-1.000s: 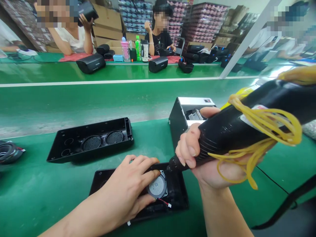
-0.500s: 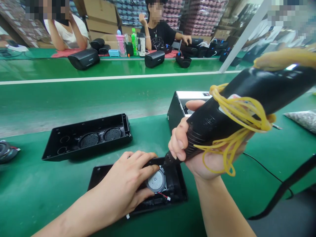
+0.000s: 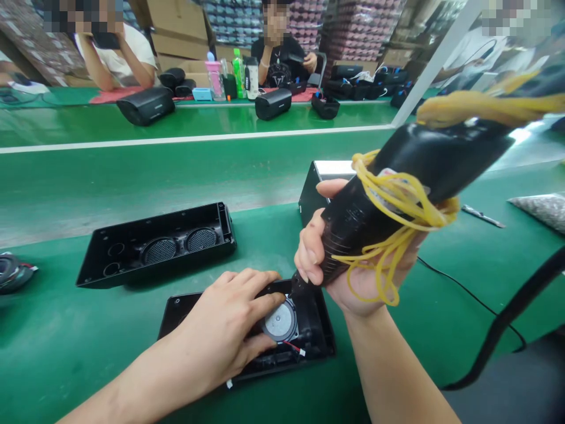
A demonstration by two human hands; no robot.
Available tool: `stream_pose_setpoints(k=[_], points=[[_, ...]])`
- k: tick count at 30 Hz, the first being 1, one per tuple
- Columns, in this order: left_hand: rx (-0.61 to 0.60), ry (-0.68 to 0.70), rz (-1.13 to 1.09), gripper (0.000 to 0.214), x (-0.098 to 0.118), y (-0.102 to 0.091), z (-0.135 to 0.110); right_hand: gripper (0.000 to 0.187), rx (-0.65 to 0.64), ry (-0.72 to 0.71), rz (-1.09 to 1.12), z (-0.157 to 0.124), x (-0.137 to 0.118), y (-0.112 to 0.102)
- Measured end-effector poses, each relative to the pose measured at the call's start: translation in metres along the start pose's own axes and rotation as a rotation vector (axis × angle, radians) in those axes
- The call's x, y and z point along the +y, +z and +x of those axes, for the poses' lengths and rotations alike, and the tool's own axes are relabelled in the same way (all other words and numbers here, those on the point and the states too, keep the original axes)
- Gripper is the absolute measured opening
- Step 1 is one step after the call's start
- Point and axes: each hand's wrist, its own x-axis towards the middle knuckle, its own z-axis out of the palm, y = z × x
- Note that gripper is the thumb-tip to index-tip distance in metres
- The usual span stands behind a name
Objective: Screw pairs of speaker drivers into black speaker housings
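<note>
My right hand (image 3: 371,277) is wrapped round a black electric screwdriver (image 3: 353,218) bound with yellow rubber bands (image 3: 397,206). The screwdriver's nose points down and left, at the upper edge of a round speaker driver (image 3: 279,321); the bit's tip is hard to make out. That driver, grey-backed with a short red and black lead, sits inside a black speaker housing (image 3: 315,335). My left hand (image 3: 233,315) lies across the housing, index finger and thumb closed about the driver's left side. Much of the housing's left half is hidden beneath this hand.
A second black housing (image 3: 154,247) with two round grilles lies behind, at left. Another speaker driver (image 3: 13,274) is at the left edge. Behind my right hand stands a box-shaped device (image 3: 311,188). A pen (image 3: 483,216), a cable (image 3: 472,300) and a bag (image 3: 541,209) are at right.
The screwdriver's rear end has swung a little to the left, its nose staying by the driver. My left hand keeps its place. Across the bench, a person has raised a hand.
</note>
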Motion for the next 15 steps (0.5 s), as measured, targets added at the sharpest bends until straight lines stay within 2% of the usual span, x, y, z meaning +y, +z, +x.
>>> stream_pose_setpoints(k=[6, 11, 15], points=[[-0.018, -0.011, 0.002, 0.035, -0.001, 0.0, 0.001, 0.057, -0.127, -0.009, 0.012, 0.001, 0.012, 0.001], [0.001, 0.032, 0.0, 0.023, -0.003, 0.0, 0.002, 0.06, -0.046, 0.04, -0.061, -0.006, 0.019, 0.006], [0.013, 0.035, -0.022, 0.024, -0.004, 0.0, 0.002, 0.061, -0.025, 0.089, -0.088, -0.009, 0.02, 0.006]])
